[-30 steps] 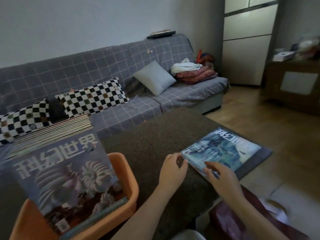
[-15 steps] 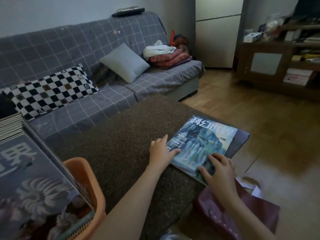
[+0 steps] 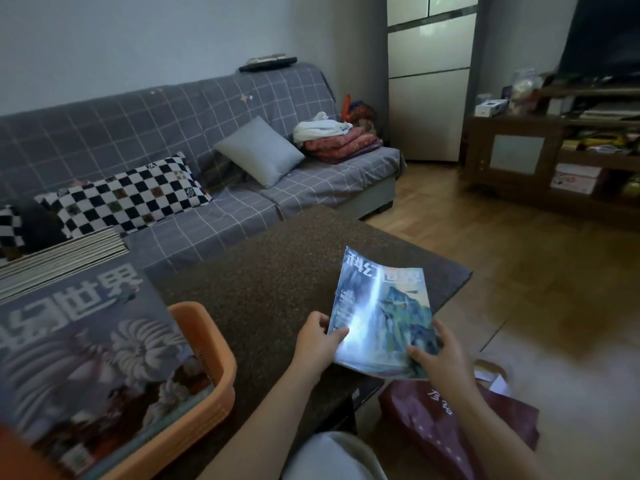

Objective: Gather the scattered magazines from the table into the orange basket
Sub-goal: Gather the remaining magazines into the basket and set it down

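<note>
Gripping blue magazine by near corners, left hand, right hand, raised above table, orange basket left.

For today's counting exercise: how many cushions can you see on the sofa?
3: a grey cushion leaning on the backrest, a checkered cushion left of it, another checkered cushion cut off at the left edge. More may lie outside the view.

The blue magazine, earlier flat at the tabletop's right corner, is now gripped by left hand and right hand, apparently lifted, bowed, nearer the front edge.
</note>
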A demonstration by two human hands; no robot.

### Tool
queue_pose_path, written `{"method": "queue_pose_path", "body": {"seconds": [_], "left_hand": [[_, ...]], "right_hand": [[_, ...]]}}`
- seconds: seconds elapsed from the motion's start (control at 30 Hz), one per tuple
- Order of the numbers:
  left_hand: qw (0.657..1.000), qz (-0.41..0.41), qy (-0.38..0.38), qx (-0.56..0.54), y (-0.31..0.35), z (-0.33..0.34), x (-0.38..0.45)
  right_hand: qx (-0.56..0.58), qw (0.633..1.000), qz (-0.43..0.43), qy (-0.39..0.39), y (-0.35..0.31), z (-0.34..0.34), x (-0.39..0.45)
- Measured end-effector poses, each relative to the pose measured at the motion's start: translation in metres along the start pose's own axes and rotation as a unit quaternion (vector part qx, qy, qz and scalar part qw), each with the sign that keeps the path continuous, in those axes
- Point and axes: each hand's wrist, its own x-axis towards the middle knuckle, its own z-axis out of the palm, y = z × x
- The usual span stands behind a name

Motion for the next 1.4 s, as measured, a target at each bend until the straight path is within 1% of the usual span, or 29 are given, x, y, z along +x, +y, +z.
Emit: {"method": "queue_pose_path", "body": {"seconds": [0.13, 0.3, 0.43, 0.53, 0.63, 0.77, 0.87, 0.97, 1.07, 1.23, 1.33, 1.4], "left_hand": [[0.996, 0.021, 0.036, -0.074, -0.009, -0.030, -0.037], [0.982, 0.064, 0.140, -0.109, -0.016, -0.081, -0.079], [0.966, 0.081, 0.195, -0.149, -0.021, -0.119, -0.107], [0.951, 0.100, 0.239, -0.168, -0.029, -0.148, -0.127], [0.948, 0.095, 0.257, -0.162, -0.039, -0.176, -0.140], [0.941, 0.101, 0.254, -0.200, -0.056, -0.213, -0.153], [0.940, 0.101, 0.266, -0.190, -0.071, -0.237, -0.158], [0.941, 0.099, 0.276, -0.167, -0.085, -0.256, -0.157], [0.936, 0.090, 0.312, -0.136, -0.093, -0.268, -0.156], [0.929, 0.020, 0.368, -0.017, -0.110, -0.274, -0.152], [0.918, -0.019, 0.397, 0.011, -0.118, -0.275, -0.150], [0.916, -0.022, 0.400, 0.026, -0.120, -0.275, -0.148]], "right_hand": [[0.069, 0.996, 0.022, -0.059, -0.012, 0.004, -0.022], [0.127, 0.980, -0.007, -0.151, -0.046, 0.025, -0.044], [0.165, 0.965, -0.026, -0.203, -0.078, 0.046, -0.062], [0.167, 0.953, -0.056, -0.247, -0.102, 0.063, -0.078], [0.178, 0.939, -0.077, -0.285, -0.121, 0.085, -0.090], [0.173, 0.924, -0.106, -0.324, -0.143, 0.118, -0.103], [0.161, 0.916, -0.118, -0.347, -0.155, 0.145, -0.107], [0.126, 0.914, -0.140, -0.358, -0.164, 0.172, -0.106], [0.083, 0.914, -0.170, -0.359, -0.169, 0.199, -0.105], [-0.015, 0.916, -0.238, -0.323, -0.172, 0.230, -0.108], [-0.050, 0.919, -0.261, -0.292, -0.168, 0.240, -0.111], [-0.064, 0.922, -0.269, -0.271, -0.166, 0.244, -0.113]]}}
